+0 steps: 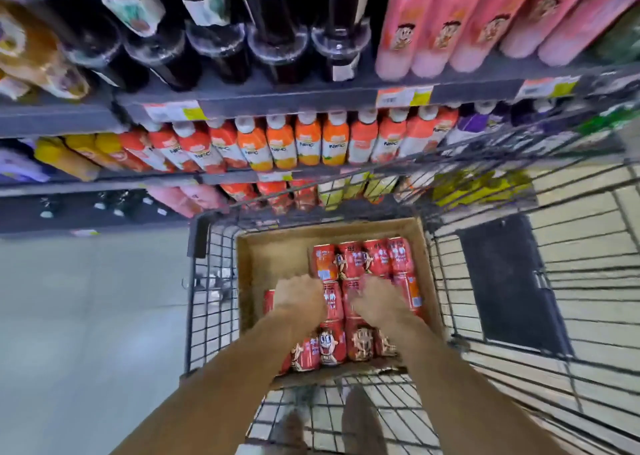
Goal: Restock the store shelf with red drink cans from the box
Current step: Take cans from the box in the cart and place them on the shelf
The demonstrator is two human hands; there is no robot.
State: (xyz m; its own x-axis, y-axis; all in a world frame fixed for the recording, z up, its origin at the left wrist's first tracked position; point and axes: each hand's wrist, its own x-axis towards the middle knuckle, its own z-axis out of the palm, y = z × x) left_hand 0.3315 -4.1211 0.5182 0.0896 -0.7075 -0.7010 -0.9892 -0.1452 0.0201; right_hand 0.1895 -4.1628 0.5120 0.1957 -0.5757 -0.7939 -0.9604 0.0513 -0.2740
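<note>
A brown cardboard box (273, 257) sits inside a wire shopping cart (491, 347). Several red drink cans (363, 258) with a cartoon face lie in rows in the box, mostly on its right side. My left hand (299, 297) reaches down onto the cans at the middle left, its fingers curled over them and hidden from above. My right hand (375, 300) is down on the cans beside it, blurred, fingers pointing toward the left hand. Whether either hand grips a can does not show.
Store shelves (277, 102) rise ahead of the cart, filled with dark bottles, pink bottles (460, 21) and orange juice bottles (308, 141). Grey floor (86, 316) lies left of the cart. A black flap (509, 281) lies in the cart at right. My shoes (360, 416) show below the basket.
</note>
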